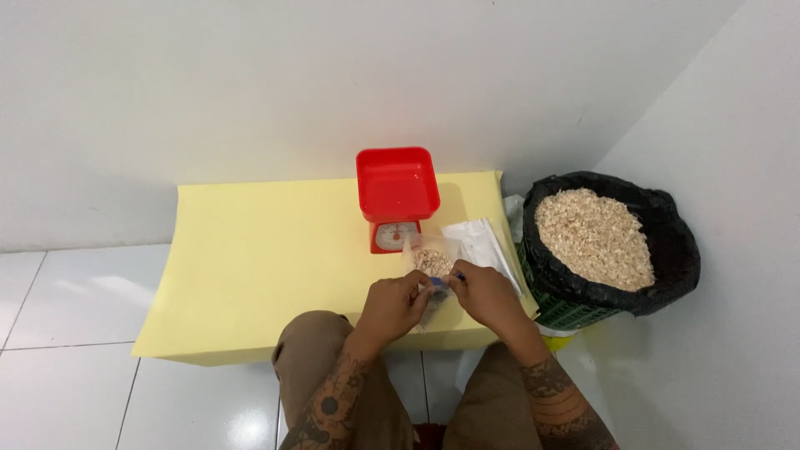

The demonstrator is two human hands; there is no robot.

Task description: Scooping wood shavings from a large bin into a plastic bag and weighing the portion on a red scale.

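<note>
My left hand [393, 305] and my right hand [486, 293] both pinch the top edge of a small clear plastic bag [432, 261] partly filled with pale brown flakes. The bag is held just above the front right part of a yellow table [250, 267]. Right behind the bag stands a red kitchen scale [397, 187] with an empty red tray on top and a round dial facing me. A stack of flat clear bags [483, 242] lies on the table to the right of the scale.
A green crate lined with a black bag [667, 267], full of pale wood-like flakes [593, 237], stands on the floor at the table's right end. White walls close the back and right. White floor tiles lie to the left. My knees are at the bottom.
</note>
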